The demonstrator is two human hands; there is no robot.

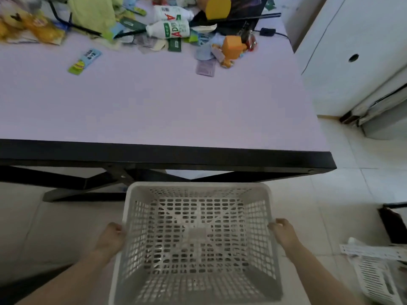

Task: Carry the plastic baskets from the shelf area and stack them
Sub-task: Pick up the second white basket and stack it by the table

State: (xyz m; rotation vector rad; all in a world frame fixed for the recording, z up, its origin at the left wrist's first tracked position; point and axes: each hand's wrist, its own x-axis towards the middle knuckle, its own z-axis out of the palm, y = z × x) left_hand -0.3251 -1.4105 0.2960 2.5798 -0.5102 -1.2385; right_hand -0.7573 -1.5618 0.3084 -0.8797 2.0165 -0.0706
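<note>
— What are the hands doing?
— The left hand (pixel 112 236) grips the left rim of the basket (pixel 198 185) and the right hand (pixel 284 233) grips the right rim. Both have their fingers curled over the edge, and the fingertips are hidden by the walls.
— Where is the basket?
— It is held off the floor (pixel 352 183) between both forearms, with nothing in it. Its near end is cut off by the frame and the picture is soft.
— Which way does it face?
— Its mouth faces up and its grid bottom shows. It seems to run lengthwise away from the person, but with the near end cropped I cannot be sure.
— What is around it?
— Just beyond the basket is the black edge of the tabletop (pixel 154 106). Much farther beyond lies clutter: two white bottles (pixel 169 29) on their sides, packets and an orange box (pixel 231 46). To the basket's right, low on the floor, another white basket (pixel 374 276) is partly cut off. Beyond and to the right stands a white cabinet (pixel 352 51).
</note>
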